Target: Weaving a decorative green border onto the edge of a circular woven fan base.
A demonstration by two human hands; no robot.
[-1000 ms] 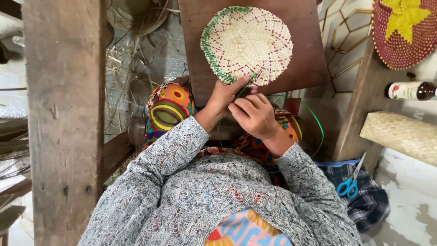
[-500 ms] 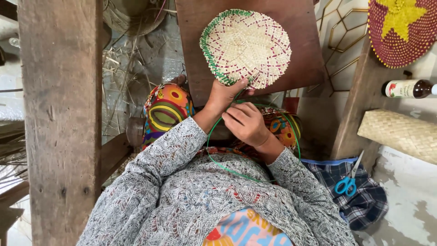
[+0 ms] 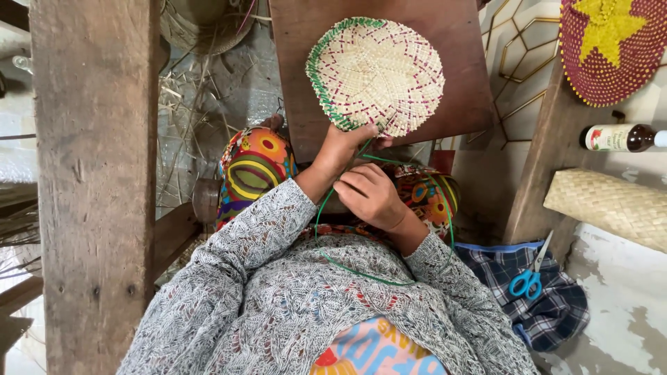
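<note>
Pinching the woven disc (image 3: 375,73) at its near rim, your left hand (image 3: 342,144) steadies it on the wooden board (image 3: 465,62) while your right hand (image 3: 368,196), closed on the green strand (image 3: 326,246), has drawn it back into a wide loop over your lap.

Dark brown glass bottle (image 3: 622,137) lying on its side at the right edge, white paper label (image 3: 606,137) with a red and green band wrapped around its middle, just above a pale woven rectangular mat (image 3: 610,205)
</note>
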